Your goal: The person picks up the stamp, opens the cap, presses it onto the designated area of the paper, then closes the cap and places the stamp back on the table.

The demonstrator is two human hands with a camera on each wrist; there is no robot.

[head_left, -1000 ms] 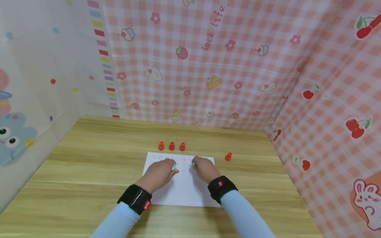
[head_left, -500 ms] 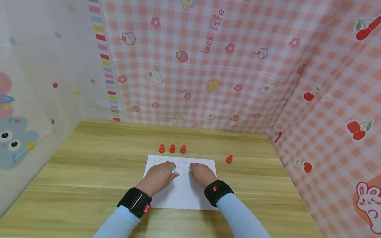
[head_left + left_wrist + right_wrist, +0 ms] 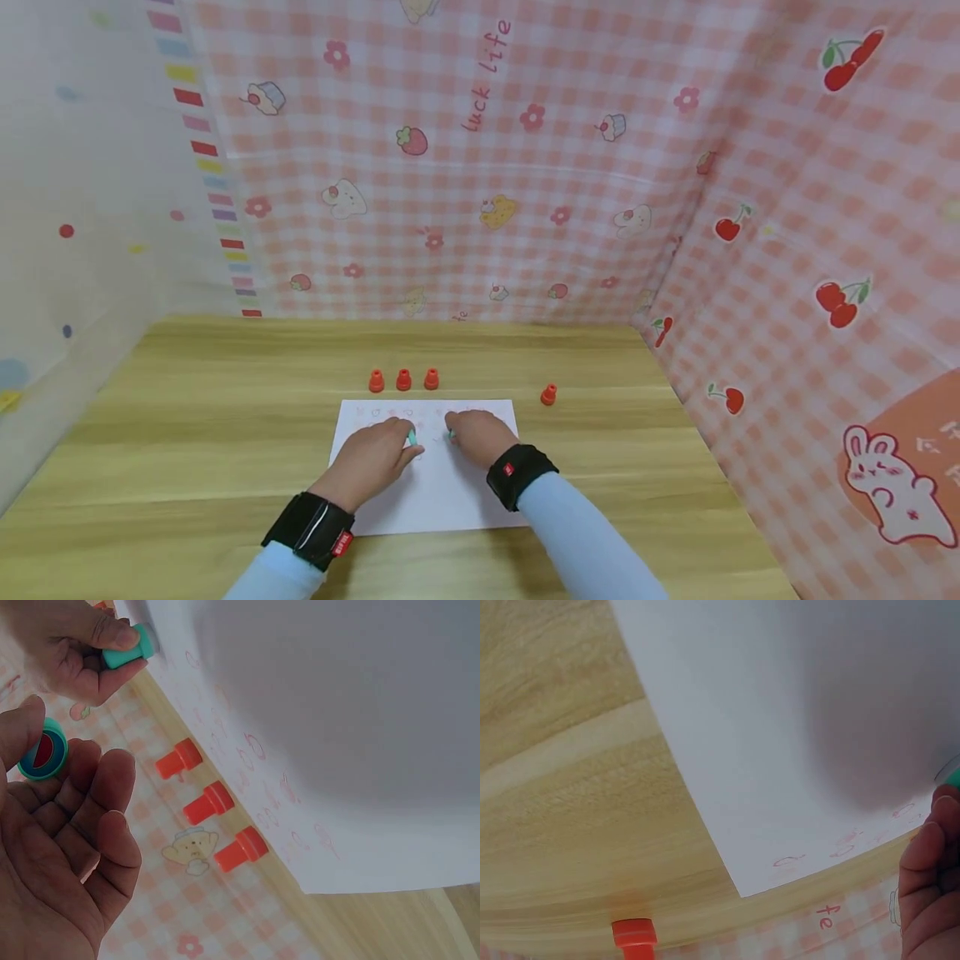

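My right hand pinches a small teal stamp between thumb and fingers. The stamp's face is right at the white sheet of paper, inside its far part. Over the left half of the sheet, my left hand holds a round teal stamp cap between thumb and fingers. The cap's hollow side shows dark red within, in the left wrist view. Faint red and pink prints run in rows along the sheet's far edge. In the right wrist view only the fingertips and a sliver of teal show.
Three orange-red stamps stand in a row just beyond the paper. A fourth orange-red stamp stands apart, past the far right corner. Pink checked cloth walls the back and right of the wooden table.
My right hand has moved left and a little nearer across the paper, and the teal stamp has come down to the sheet. The left hand keeps its hold; the head view has shifted.
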